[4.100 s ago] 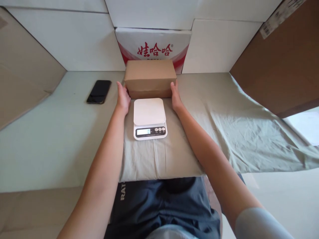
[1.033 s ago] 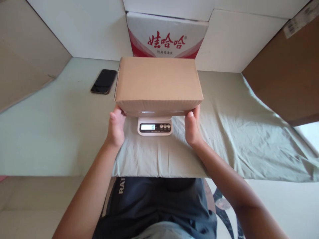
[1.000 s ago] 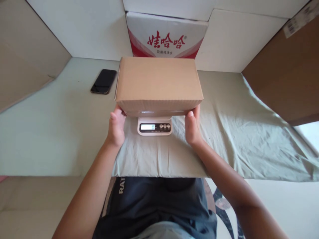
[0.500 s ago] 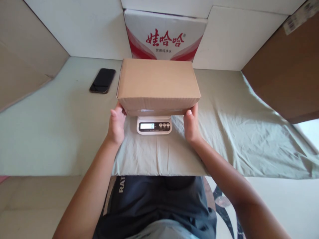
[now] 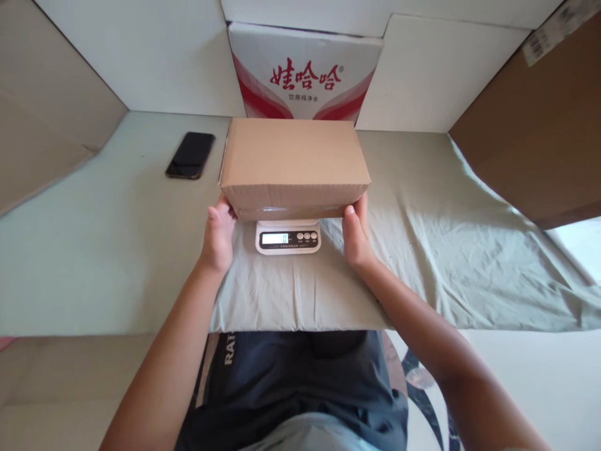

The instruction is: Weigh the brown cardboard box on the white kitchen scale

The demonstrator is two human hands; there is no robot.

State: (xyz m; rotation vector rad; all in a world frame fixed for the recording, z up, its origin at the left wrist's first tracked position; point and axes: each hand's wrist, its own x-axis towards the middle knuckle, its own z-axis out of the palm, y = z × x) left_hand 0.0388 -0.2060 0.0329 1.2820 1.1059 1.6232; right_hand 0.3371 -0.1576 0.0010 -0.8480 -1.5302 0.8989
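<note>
Between my two hands is a closed brown cardboard box (image 5: 295, 153), with a strip of clear tape along its near lower side. My left hand (image 5: 220, 235) grips the near left lower corner, its thumb at the side and its other fingers partly hidden by the box. At the near right lower corner, my right hand (image 5: 357, 232) holds on with the thumb against the front face. A white digital scale (image 5: 288, 241) sits under the box. Its display reads 0, and its weighing plate is hidden; whether the box touches it I cannot tell.
A black smartphone (image 5: 191, 155) lies left of the box on the pale green cloth (image 5: 94, 250). Behind stands a white and red printed carton (image 5: 305, 69). Large brown cardboard pieces flank both sides, left (image 5: 51, 106) and right (image 5: 539, 138).
The view has shifted slightly. The box's far edge sits a little lower and its right side a little further left, with both hands still holding it. The display still shows 0.
</note>
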